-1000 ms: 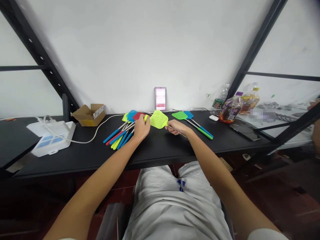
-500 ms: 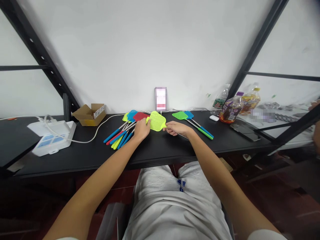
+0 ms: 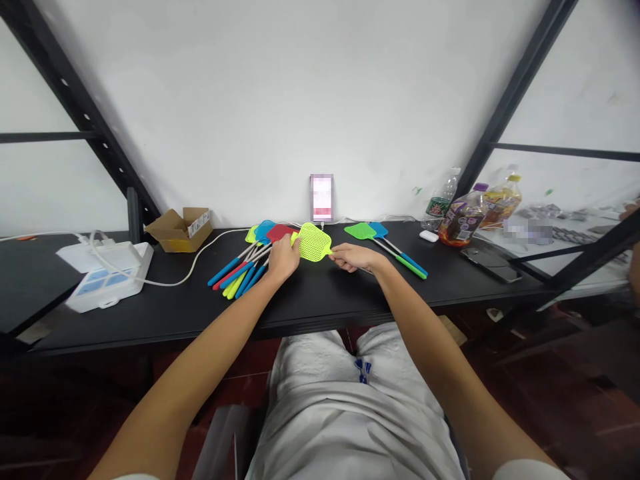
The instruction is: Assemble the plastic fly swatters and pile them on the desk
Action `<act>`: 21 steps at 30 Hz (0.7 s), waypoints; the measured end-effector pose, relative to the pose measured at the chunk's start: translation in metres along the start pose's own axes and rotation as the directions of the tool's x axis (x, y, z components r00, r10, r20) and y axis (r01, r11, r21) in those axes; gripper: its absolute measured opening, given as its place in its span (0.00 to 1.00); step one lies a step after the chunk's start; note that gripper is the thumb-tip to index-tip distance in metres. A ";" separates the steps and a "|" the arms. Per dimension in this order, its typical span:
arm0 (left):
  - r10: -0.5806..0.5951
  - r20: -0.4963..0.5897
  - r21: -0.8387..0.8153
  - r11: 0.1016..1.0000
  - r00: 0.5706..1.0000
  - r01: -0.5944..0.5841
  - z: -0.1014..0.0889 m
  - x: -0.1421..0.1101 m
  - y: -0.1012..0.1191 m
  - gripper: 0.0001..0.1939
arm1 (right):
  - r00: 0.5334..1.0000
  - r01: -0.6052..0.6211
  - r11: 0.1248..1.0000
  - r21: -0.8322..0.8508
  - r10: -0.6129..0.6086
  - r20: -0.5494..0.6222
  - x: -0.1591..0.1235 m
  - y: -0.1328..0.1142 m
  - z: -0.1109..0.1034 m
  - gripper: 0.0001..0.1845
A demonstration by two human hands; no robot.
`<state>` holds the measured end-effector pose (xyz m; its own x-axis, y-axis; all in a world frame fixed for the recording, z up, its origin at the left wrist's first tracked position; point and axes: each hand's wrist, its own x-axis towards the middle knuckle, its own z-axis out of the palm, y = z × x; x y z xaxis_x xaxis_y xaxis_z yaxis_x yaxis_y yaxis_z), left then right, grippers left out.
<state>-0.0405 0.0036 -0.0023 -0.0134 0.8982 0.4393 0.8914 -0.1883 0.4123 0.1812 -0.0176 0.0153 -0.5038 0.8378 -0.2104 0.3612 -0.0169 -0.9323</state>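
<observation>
A yellow-green fly swatter (image 3: 314, 242) is held level over the middle of the desk, its perforated head between my hands. My right hand (image 3: 353, 257) is closed round its neck, and a bit of metal rod shows past the palm. At the head's left edge my left hand (image 3: 284, 259) is closed, with a strip of yellow-green between its fingers. Beside that hand lies a pile of fly swatters with blue, red and yellow-green grips (image 3: 231, 272). To the right lie a green fly swatter (image 3: 360, 231) and a blue fly swatter (image 3: 379, 230), handles pointing right.
A phone (image 3: 321, 198) leans on the wall behind. On the left are an open cardboard box (image 3: 180, 231) and a white case (image 3: 107, 283) with a cable. Bottles (image 3: 463, 217), a white earbud case (image 3: 429, 236) and a dark phone (image 3: 490, 264) are at right.
Almost nothing differs. Both hands keep their hold, and the yellow-green fly swatter has shifted only very slightly.
</observation>
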 end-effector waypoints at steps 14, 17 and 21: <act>-0.020 -0.002 -0.008 1.000 1.000 0.020 -0.004 -0.001 0.002 0.16 | 0.999 -0.016 0.994 -0.108 0.011 -0.046 0.000 -0.001 -0.001 0.09; -0.033 -0.009 -0.015 0.999 0.999 0.033 -0.004 -0.001 0.002 0.16 | 0.998 -0.016 0.991 -0.130 0.009 -0.055 0.001 0.000 -0.002 0.11; -0.044 -0.026 -0.034 0.998 0.999 0.043 -0.006 -0.001 0.002 0.15 | 0.998 -0.006 0.987 -0.159 -0.005 -0.069 0.002 0.003 -0.003 0.16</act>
<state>-0.0419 0.0002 0.0029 -0.0641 0.8952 0.4411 0.8741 -0.1629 0.4576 0.1834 -0.0142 0.0128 -0.4500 0.8737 -0.1846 0.4840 0.0649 -0.8726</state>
